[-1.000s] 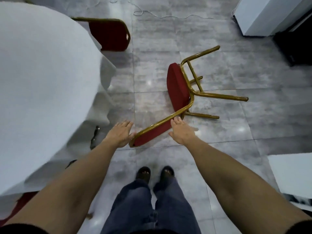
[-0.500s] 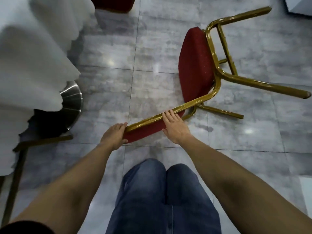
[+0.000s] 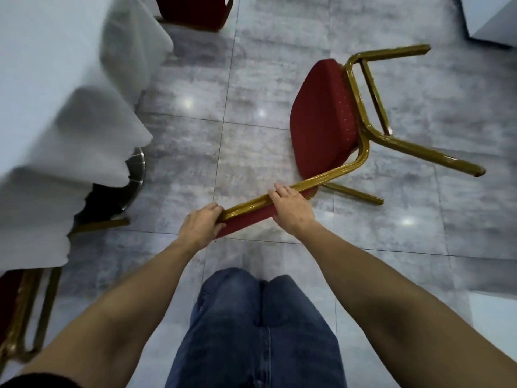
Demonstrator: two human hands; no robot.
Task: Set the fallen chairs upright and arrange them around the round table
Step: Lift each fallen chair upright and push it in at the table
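A fallen chair [image 3: 324,116] with a red seat and a gold metal frame lies on its side on the grey tiled floor ahead of me, legs pointing right. My left hand [image 3: 200,226] grips the near end of its backrest. My right hand [image 3: 291,208] is wrapped over the gold rail of the same backrest, a little further along. The round table [image 3: 50,113] under a white cloth fills the left side; its shiny metal base [image 3: 137,169] shows under the cloth.
A second red chair [image 3: 193,9] stands at the top by the table's edge. Another gold-framed chair [image 3: 19,312] sits tucked under the cloth at bottom left. A white block [image 3: 492,18] is at the top right. My knees in jeans are below.
My hands went from reaching at the backrest to closing around it. The view has dropped lower and closer to the chair; the chair itself lies much as before.
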